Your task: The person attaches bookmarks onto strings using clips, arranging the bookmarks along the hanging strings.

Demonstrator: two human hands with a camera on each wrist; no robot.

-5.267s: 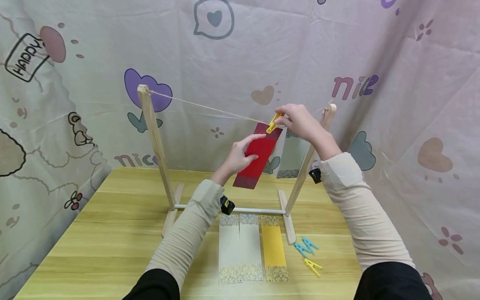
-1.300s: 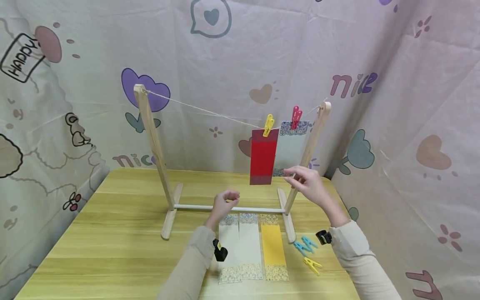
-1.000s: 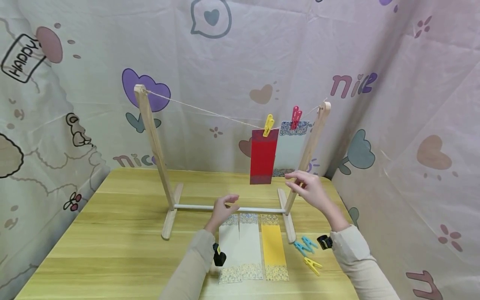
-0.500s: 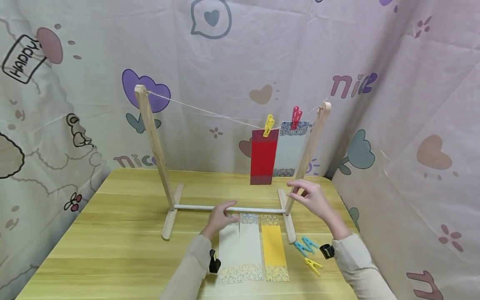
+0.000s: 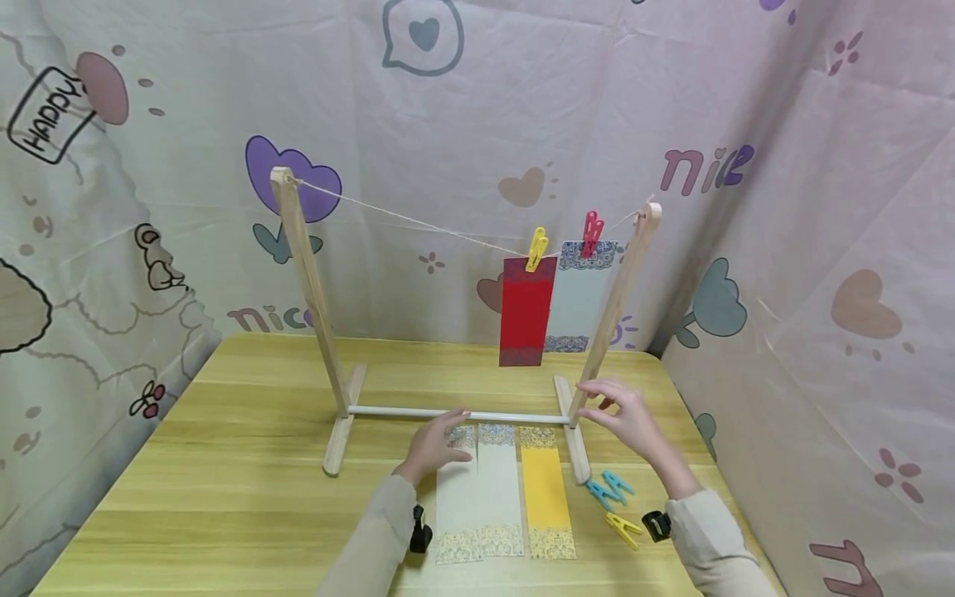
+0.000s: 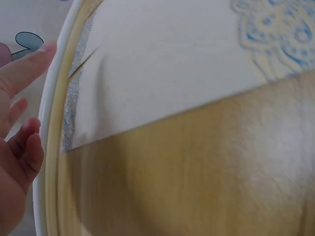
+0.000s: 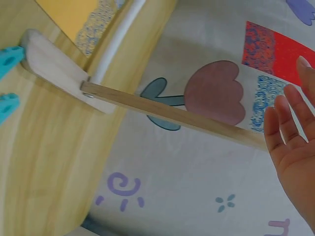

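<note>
My left hand [image 5: 431, 448] hovers over the top of the leftmost white card [image 5: 457, 506], thumb and fingers apart and holding nothing. A second white card [image 5: 498, 489] overlaps beside it, and a yellow card [image 5: 545, 493] with patterned ends lies to the right. My right hand [image 5: 622, 414] is by the right post of the wooden stand [image 5: 612, 311], its fingers loosely bent around nothing. On the string, a red card [image 5: 526, 315] hangs from a yellow clothespin [image 5: 536, 249]. Beside it a pale patterned card [image 5: 578, 298] hangs from a red clothespin [image 5: 592, 235].
Two blue clothespins [image 5: 608, 489] and a yellow clothespin [image 5: 622, 530] lie on the table [image 5: 224, 464] at the right. A white rod [image 5: 403, 412] joins the stand's feet. The string [image 5: 403, 217] runs between the posts. A printed cloth [image 5: 448, 124] hangs behind.
Earlier, my right hand held the yellow clothespin at the red card's top, with my left hand at the card. Both hands have since let go and come down, the left onto the white cards.
</note>
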